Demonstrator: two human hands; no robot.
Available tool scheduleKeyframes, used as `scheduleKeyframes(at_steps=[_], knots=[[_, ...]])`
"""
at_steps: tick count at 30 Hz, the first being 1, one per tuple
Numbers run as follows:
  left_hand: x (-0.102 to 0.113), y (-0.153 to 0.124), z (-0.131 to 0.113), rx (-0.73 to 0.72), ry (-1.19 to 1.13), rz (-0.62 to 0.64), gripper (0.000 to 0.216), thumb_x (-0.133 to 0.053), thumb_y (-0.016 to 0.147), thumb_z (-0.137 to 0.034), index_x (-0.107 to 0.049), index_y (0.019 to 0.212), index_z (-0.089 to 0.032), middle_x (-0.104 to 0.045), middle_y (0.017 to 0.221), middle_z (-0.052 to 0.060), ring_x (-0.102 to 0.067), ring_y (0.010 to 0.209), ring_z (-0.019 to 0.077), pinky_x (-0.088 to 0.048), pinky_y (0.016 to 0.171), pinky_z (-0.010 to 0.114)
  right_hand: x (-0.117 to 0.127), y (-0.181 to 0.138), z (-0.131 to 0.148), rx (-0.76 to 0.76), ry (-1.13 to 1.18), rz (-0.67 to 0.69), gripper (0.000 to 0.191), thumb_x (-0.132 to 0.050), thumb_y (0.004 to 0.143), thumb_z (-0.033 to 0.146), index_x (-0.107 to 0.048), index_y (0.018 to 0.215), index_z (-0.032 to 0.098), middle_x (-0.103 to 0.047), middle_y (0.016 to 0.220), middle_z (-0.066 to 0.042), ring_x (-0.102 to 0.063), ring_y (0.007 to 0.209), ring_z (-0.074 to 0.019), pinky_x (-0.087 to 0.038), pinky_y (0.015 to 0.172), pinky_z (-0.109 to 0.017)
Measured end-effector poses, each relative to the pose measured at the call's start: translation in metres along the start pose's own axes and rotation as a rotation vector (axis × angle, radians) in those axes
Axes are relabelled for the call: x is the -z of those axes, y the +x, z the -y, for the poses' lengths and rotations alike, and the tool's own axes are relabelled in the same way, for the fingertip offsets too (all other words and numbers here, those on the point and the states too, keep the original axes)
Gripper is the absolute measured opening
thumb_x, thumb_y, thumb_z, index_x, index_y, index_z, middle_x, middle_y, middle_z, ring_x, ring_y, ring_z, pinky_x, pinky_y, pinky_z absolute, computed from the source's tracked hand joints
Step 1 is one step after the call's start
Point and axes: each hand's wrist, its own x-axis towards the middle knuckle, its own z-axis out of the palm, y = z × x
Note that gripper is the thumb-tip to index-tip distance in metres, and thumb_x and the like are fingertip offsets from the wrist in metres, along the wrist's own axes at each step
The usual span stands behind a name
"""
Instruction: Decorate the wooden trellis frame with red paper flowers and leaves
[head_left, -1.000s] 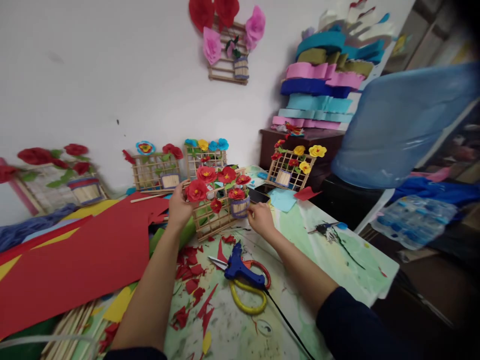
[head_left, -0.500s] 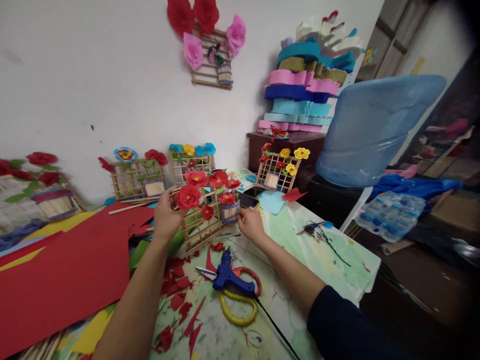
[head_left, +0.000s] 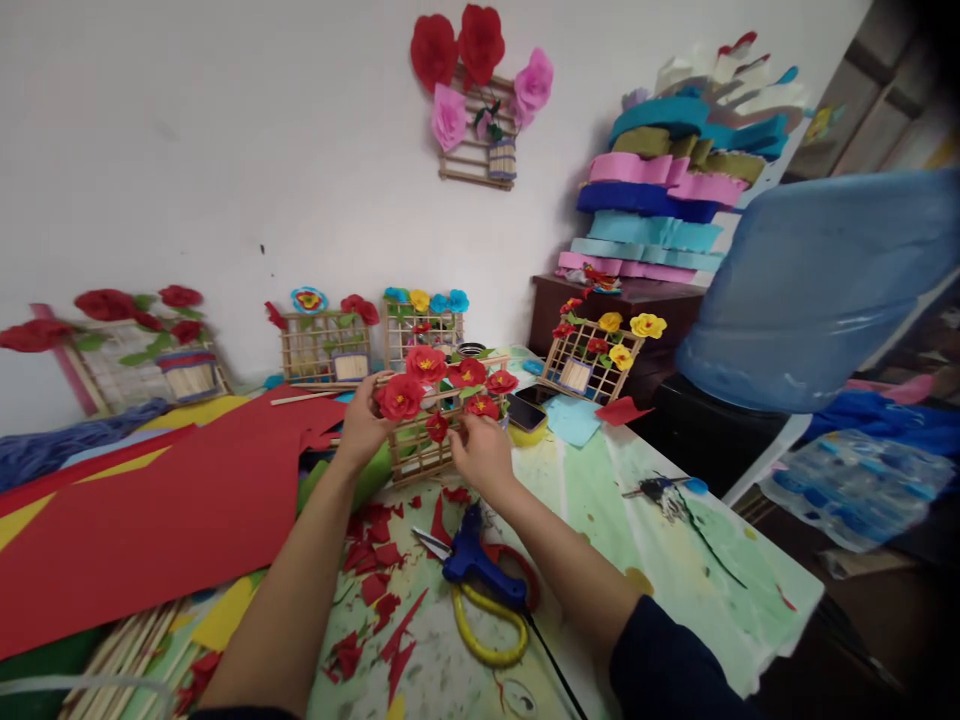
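A small wooden lattice frame (head_left: 417, 452) decorated with red paper flowers (head_left: 401, 396) stands tilted on the table in front of me. My left hand (head_left: 365, 423) grips its left edge, fingers curled beside the biggest red flower. My right hand (head_left: 482, 452) is closed on the frame's right side, covering its lower right corner. Just below my right hand lie a blue glue gun (head_left: 480, 558) and scissors with yellow and red handles (head_left: 487, 620).
Large red paper sheets (head_left: 161, 510) cover the table's left, with red scraps (head_left: 379, 570) and wooden sticks (head_left: 127, 660) nearer me. Similar flower frames (head_left: 328, 340) lean on the wall; another (head_left: 592, 360) stands right. A phone (head_left: 527, 410), keys (head_left: 660, 487) and a blue water jug (head_left: 825, 280) are right.
My right hand has moved left onto the frame's right side, now covering the little blue-banded pot. The frame stands more upright. The camera view shifted.
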Motion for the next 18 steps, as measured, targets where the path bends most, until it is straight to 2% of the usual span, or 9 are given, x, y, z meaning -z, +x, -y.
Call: scheduleKeyframes(at_steps=[6,14,18], knots=[[-0.001,0.0,-0.003,-0.007,-0.004,0.005,0.068,-0.081,0.051,-0.018,-0.057,0.114,-0.02,-0.067,0.11,0.008,-0.065,0.094,0.0204,-0.054,0.081,0.033,-0.008,0.005,0.012,-0.104,-0.007,0.135,0.032,-0.051,0.089,0.04,-0.062,0.112,0.021,-0.072,0.085,-0.008,-0.066,0.079,-0.0238,-0.039,0.066,-0.029],[0.0,0.0,-0.007,-0.029,0.06,0.031,0.069,-0.082,0.052,-0.025,-0.055,0.115,-0.02,-0.068,0.103,0.006,-0.066,0.084,0.0181,-0.055,0.069,0.027,-0.017,0.013,0.015,-0.125,0.112,0.168,0.026,-0.045,0.094,0.033,-0.064,0.106,0.019,-0.072,0.096,-0.008,-0.066,0.087,-0.0201,-0.039,0.071,-0.025],[0.001,-0.001,-0.007,-0.044,0.09,0.054,0.068,-0.079,0.056,-0.024,-0.052,0.118,-0.02,-0.067,0.105,0.006,-0.066,0.086,0.018,-0.054,0.069,0.027,-0.02,0.015,0.013,-0.115,0.142,0.16,0.023,-0.046,0.093,0.028,-0.064,0.102,0.019,-0.072,0.096,-0.008,-0.065,0.089,-0.02,-0.039,0.072,-0.025]])
